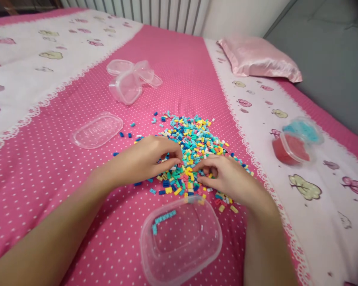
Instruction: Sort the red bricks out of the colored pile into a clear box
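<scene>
A heap of small plastic building bricks (pixel 186 135) in blue, teal, yellow, pink and white is spread on the bed. My left hand (pixel 153 157) reaches into its left side, thumb and forefinger drawn together in a pinch. Whatever is between those fingertips is too small to make out. On the heap's right side, my right hand (pixel 223 172) has its thumb and forefinger apart among the bricks, the other fingers curled. Closest to me lies a clear plastic container lid (pixel 183 274), with a bent row of joined light-blue bricks (pixel 164 216) on it.
Another clear lid (pixel 98 131) lies left of the heap. Farther back are several clear containers and lids (pixel 127 89). At right, one tub holds red material (pixel 290 149), beside a tub with blue contents (pixel 304 131). A pink pillow (pixel 259 59) rests near the wall.
</scene>
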Demonstrator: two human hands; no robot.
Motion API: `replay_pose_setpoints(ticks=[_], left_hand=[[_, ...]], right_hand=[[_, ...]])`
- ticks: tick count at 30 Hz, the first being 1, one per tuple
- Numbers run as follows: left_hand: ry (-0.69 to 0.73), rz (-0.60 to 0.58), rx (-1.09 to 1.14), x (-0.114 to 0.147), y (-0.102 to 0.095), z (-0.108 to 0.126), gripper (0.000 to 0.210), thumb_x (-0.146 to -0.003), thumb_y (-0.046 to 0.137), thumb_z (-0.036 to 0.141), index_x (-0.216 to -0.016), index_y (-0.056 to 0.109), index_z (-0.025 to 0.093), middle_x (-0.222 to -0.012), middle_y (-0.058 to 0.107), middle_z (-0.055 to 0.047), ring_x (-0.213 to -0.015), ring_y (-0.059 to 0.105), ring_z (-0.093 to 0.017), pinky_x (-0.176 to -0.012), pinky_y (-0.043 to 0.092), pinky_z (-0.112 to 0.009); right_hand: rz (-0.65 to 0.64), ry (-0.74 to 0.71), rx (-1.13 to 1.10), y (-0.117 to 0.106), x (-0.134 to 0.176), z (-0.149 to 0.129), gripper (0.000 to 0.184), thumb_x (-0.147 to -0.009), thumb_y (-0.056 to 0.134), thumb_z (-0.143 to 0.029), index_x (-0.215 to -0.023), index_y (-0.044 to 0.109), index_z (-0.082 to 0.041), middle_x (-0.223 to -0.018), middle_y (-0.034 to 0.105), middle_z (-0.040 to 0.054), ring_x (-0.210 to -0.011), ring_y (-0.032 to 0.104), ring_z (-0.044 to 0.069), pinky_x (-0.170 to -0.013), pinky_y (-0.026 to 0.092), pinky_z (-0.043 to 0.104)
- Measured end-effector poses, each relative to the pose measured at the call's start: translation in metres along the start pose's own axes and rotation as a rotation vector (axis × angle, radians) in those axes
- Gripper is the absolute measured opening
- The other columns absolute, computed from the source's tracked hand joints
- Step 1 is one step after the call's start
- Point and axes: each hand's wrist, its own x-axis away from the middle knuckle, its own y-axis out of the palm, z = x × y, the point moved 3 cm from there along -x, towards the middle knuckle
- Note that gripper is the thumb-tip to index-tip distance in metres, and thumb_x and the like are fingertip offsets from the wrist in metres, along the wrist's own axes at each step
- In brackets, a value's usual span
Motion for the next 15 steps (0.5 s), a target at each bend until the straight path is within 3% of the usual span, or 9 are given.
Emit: replay_pose_setpoints(ticks=[7,11,15], left_hand=[[0.007,-0.020,0.008,0.0004,0.0014,-0.0007,0.022,-0.097,0.051,0.027,-0.091,0.070,0.017,-0.084,0.071,-0.002,-0.076,0.063,-0.014,-0.071,0.042,-0.024],[0.001,-0.033,0.008,0.0001,0.0013,0.0004,0.024,-0.097,0.050,0.027,-0.092,0.071,0.017,-0.084,0.072,-0.002,-0.075,0.063,-0.014,-0.070,0.042,-0.025],[-0.005,-0.037,0.011,-0.0002,0.0011,0.0007,0.023,-0.097,0.050,0.026,-0.091,0.071,0.018,-0.084,0.072,-0.002,-0.075,0.064,-0.014,-0.070,0.043,-0.024]], right_hand=[[0.023,-0.009,0.014,0.0059,0.0031,-0.0064,0.030,-0.078,0.061,-0.005,-0.100,0.069,-0.023,-0.094,0.065,0.0011,-0.079,0.058,0.016,-0.067,0.039,0.027],[0.049,0.010,0.036,0.0052,0.0025,-0.0067,0.023,-0.073,0.060,-0.002,-0.086,0.060,-0.021,-0.086,0.062,-0.0004,-0.076,0.056,0.015,-0.063,0.036,0.026],[0.045,0.006,0.056,0.0038,0.0039,-0.0053,0.016,-0.078,0.064,-0.007,-0.084,0.066,-0.022,-0.086,0.064,0.0005,-0.075,0.057,0.016,-0.066,0.039,0.028]])
